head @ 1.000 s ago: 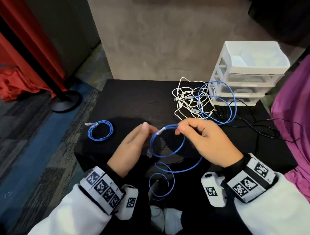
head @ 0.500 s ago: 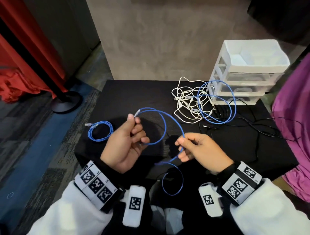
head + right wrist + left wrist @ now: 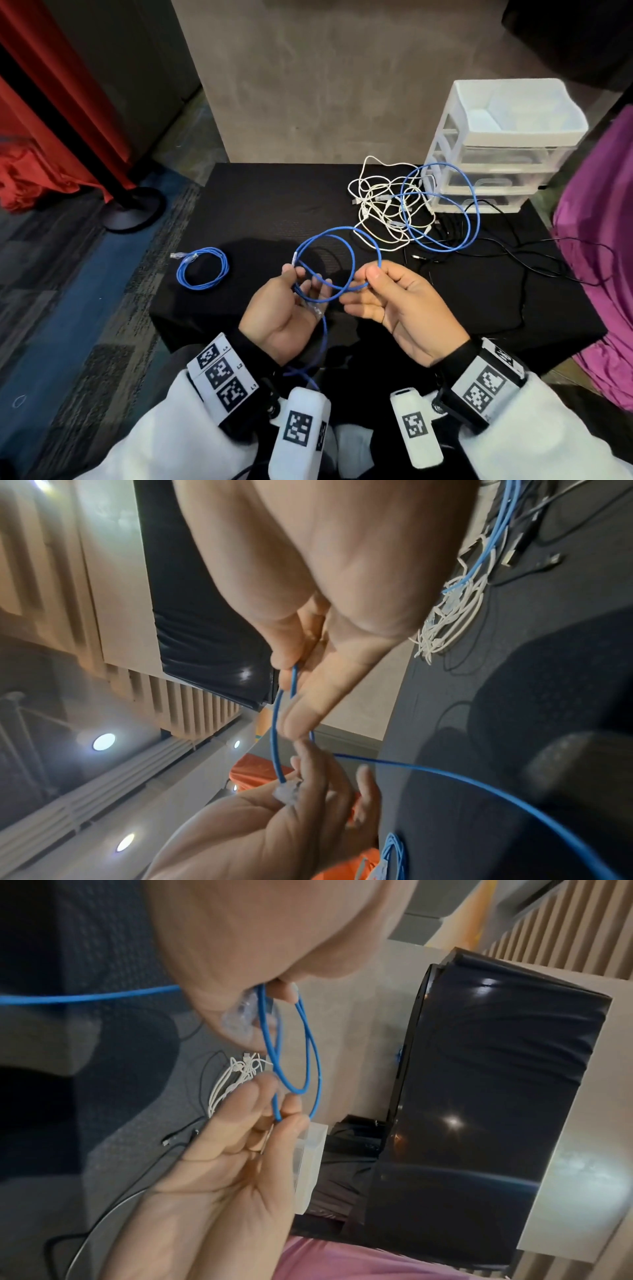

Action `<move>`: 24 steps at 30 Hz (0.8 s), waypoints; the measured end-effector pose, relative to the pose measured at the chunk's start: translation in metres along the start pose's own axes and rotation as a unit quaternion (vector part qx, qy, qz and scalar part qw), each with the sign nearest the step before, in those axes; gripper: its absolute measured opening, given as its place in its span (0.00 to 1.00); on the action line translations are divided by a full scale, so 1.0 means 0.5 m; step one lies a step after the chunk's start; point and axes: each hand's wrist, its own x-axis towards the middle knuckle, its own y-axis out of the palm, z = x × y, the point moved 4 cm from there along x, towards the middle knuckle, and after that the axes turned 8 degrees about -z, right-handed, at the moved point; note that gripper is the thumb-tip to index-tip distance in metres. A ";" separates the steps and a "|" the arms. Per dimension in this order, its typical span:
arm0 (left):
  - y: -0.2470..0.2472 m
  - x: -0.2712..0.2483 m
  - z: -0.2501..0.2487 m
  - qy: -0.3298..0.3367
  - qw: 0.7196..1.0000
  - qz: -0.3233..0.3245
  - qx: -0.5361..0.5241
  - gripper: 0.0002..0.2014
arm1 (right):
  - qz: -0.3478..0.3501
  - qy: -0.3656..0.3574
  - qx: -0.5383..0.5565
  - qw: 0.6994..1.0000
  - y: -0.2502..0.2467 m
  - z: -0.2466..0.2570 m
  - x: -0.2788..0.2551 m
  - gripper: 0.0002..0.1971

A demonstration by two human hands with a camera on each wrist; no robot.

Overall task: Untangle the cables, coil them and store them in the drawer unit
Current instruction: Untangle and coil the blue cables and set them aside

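Note:
Both hands hold a blue cable point(image 3: 337, 236) above the black table point(image 3: 260, 205), wound into two loose loops. My left hand point(image 3: 291, 301) grips the loops at their left side, with the clear plug point(image 3: 318, 310) against its fingers; the cable's tail hangs down past the wrist. My right hand point(image 3: 387, 294) pinches the loops' right side between thumb and forefinger. The same blue cable point(image 3: 298, 1047) shows in the left wrist view, and the blue cable point(image 3: 276, 739) in the right wrist view. A coiled blue cable point(image 3: 202, 269) lies at the table's left. The white drawer unit point(image 3: 507, 144) stands back right, drawers closed.
A tangle of white cables point(image 3: 380, 205), another blue cable point(image 3: 442, 202) and black cables point(image 3: 496, 253) lies in front of the drawer unit. A purple cloth point(image 3: 603, 257) hangs at the right edge. A red curtain point(image 3: 41, 102) and a black stand base point(image 3: 132, 209) are on the floor, left.
The hands have come together. The long open arc of cable between them is now wound into a second loop, held on both sides.

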 end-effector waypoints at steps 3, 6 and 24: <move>-0.005 -0.004 -0.001 -0.010 0.999 0.035 0.027 0.15 | 0.023 0.032 -0.040 0.998 -0.010 -0.008 -0.004 0.13; -0.006 -0.014 -0.006 0.030 0.995 0.060 0.072 0.15 | 0.024 0.026 -0.104 0.994 -0.016 -0.002 -0.001 0.16; -0.006 -0.028 -0.004 0.080 0.961 0.152 0.215 0.13 | 0.114 -0.164 -0.330 0.922 0.011 0.062 -0.013 0.13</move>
